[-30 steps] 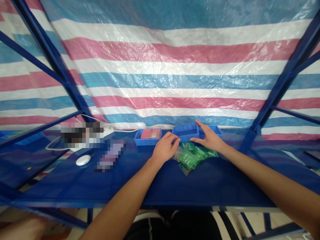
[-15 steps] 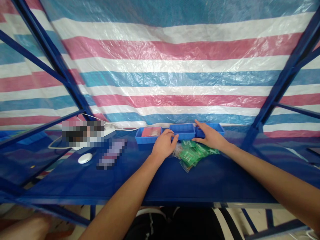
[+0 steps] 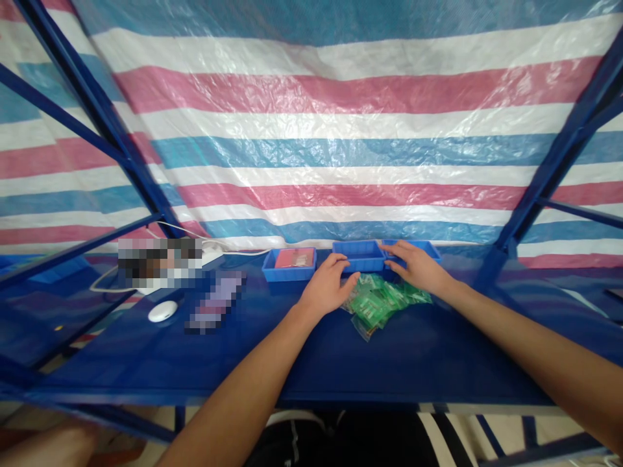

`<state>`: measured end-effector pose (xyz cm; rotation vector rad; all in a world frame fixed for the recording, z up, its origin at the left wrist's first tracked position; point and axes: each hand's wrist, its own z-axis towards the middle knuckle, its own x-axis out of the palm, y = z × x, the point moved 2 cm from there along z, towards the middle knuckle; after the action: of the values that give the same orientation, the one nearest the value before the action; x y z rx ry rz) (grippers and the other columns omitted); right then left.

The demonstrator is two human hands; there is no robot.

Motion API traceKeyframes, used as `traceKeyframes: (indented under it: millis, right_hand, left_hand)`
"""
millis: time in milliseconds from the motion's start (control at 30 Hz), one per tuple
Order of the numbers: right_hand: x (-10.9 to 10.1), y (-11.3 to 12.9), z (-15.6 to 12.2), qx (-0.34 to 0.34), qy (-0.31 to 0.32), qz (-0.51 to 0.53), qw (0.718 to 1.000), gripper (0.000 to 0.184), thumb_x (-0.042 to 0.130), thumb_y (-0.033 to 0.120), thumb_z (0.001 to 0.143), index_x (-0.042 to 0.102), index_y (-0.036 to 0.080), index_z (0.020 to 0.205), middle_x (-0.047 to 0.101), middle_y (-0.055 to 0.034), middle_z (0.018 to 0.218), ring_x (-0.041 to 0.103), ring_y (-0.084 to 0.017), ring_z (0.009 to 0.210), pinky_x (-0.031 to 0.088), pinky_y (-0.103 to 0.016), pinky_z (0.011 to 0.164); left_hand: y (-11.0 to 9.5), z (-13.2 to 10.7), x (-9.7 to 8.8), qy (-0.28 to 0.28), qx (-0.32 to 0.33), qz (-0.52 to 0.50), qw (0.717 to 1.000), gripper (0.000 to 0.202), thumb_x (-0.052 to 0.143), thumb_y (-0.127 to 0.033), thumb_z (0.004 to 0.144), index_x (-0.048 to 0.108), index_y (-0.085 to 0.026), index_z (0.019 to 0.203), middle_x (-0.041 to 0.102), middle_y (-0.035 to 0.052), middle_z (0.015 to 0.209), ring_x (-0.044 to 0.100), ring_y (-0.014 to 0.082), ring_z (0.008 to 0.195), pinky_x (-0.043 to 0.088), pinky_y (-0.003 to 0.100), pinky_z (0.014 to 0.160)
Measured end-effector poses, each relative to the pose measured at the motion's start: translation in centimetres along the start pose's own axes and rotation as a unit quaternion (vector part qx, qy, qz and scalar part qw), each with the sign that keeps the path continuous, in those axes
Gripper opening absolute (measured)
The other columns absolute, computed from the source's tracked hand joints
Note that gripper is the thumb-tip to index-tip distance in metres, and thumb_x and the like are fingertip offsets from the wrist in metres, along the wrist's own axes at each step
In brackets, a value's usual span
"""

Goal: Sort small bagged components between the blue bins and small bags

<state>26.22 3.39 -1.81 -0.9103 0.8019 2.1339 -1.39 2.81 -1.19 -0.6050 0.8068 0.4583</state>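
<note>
My left hand (image 3: 329,285) rests at the front left corner of the middle blue tray (image 3: 359,263), its thumb spread from the fingers. Its thumb tip lies over the edge of a heap of small clear packets with green print (image 3: 377,303). Across the heap, my right hand (image 3: 422,270) reaches to the right blue tray (image 3: 432,249), fingers and thumb apart around its left end, where the two trays meet. Neither hand visibly grips a packet. The right tray's inside is mostly hidden behind that hand.
Left of my hands stands another blue tray (image 3: 268,273) with red packets (image 3: 294,257) in it. A white oval object (image 3: 163,311) and a pixelated item (image 3: 217,301) lie farther left, near a white power strip (image 3: 211,256). Blue frame posts flank the table (image 3: 428,363).
My left hand has shifted slightly right, its thumb now over the packets' edge. My right fingers have come down from a raised pose onto the tray end.
</note>
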Motion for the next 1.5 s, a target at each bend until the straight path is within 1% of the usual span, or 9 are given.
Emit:
traceKeyframes:
  millis: [100,267,367,500,700,900,1267,1367,1500]
  right_hand:
    - [0.3,-0.3,0.0,-0.018,0.023,-0.002,1.0,0.04,0.05,0.037,0.102,0.066,0.032,0.139,0.068,-0.0101,0.115,0.07,-0.031,0.103,0.057,-0.049,0.1]
    - [0.5,-0.5,0.0,-0.014,0.018,-0.018,1.0,0.037,0.051,0.039,0.103,0.071,0.032,0.133,0.069,-0.0094,0.111,0.071,-0.03,0.1,0.058,-0.048,0.097]
    - [0.5,-0.4,0.1,-0.016,0.008,-0.021,1.0,0.036,0.052,0.04,0.103,0.073,0.03,0.13,0.07,-0.0094,0.11,0.072,-0.03,0.099,0.059,-0.046,0.096]
    - [0.5,-0.4,0.1,-0.015,0.003,-0.026,1.0,0.036,0.05,0.038,0.104,0.073,0.029,0.13,0.071,-0.0096,0.108,0.072,-0.03,0.098,0.059,-0.046,0.096]
    - [0.5,-0.6,0.3,-0.011,0.005,-0.023,1.0,0.035,0.05,0.038,0.104,0.074,0.029,0.129,0.073,-0.0089,0.109,0.072,-0.029,0.099,0.058,-0.045,0.096]
    - [0.5,-0.4,0.3,-0.011,0.005,-0.019,1.0,0.036,0.049,0.039,0.104,0.074,0.03,0.128,0.073,-0.009,0.108,0.072,-0.03,0.098,0.058,-0.047,0.096]
    - [0.6,-0.7,0.2,-0.018,0.004,-0.032,0.999,0.034,0.052,0.036,0.104,0.074,0.028,0.128,0.073,-0.0086,0.109,0.072,-0.027,0.097,0.058,-0.043,0.096]
    - [0.8,-0.9,0.2,-0.02,0.002,-0.034,0.999,0.033,0.053,0.035,0.104,0.074,0.028,0.129,0.073,-0.0084,0.109,0.072,-0.026,0.096,0.058,-0.042,0.095]
    - [0.8,-0.9,0.2,-0.024,-0.002,-0.036,0.999,0.032,0.054,0.033,0.103,0.074,0.028,0.128,0.073,-0.0083,0.109,0.072,-0.026,0.097,0.058,-0.041,0.095]
  left_hand:
    - [-0.4,-0.1,-0.4,-0.004,0.005,0.0,1.0,0.036,0.049,-0.044,0.104,0.069,-0.017,0.12,0.059,0.0124,0.137,0.059,0.0249,0.128,0.045,0.039,0.117]
    - [-0.7,0.2,-2.7,-0.038,0.013,0.025,0.999,0.031,0.044,-0.037,0.106,0.07,-0.021,0.112,0.064,0.0097,0.125,0.06,0.0235,0.12,0.047,0.039,0.112]
    - [0.5,0.2,-3.8,-0.06,-0.022,0.08,0.995,0.027,0.047,-0.033,0.104,0.068,-0.022,0.116,0.065,0.0099,0.119,0.06,0.0262,0.116,0.046,0.044,0.11]
    - [2.9,-0.1,-3.9,-0.053,-0.078,0.134,0.986,0.025,0.056,-0.034,0.098,0.071,-0.021,0.114,0.064,0.0115,0.116,0.059,0.0303,0.117,0.046,0.048,0.108]
    - [4.3,-0.2,-3.6,-0.025,-0.059,0.13,0.99,0.025,0.059,-0.028,0.096,0.073,-0.021,0.115,0.065,0.0111,0.119,0.061,0.0291,0.118,0.047,0.045,0.11]
    - [4.4,-0.2,-3.8,-0.024,-0.063,0.106,0.992,0.033,0.059,-0.016,0.092,0.071,-0.02,0.123,0.066,0.0112,0.128,0.062,0.028,0.12,0.049,0.044,0.111]
    - [1.8,0.2,-3.6,0.009,-0.005,0.077,0.997,0.031,0.054,-0.022,0.098,0.071,-0.021,0.124,0.07,0.0084,0.126,0.065,0.0239,0.118,0.05,0.038,0.109]
    - [1.6,0.1,-4.2,-0.024,-0.052,0.14,0.989,0.031,0.049,-0.034,0.102,0.071,-0.023,0.121,0.07,0.0096,0.124,0.062,0.027,0.121,0.047,0.042,0.111]
    - [3.2,-0.3,-5.4,-0.053,-0.205,0.266,0.94,0.041,0.05,-0.045,0.099,0.067,-0.018,0.125,0.066,0.018,0.124,0.06,0.036,0.119,0.049,0.05,0.103]
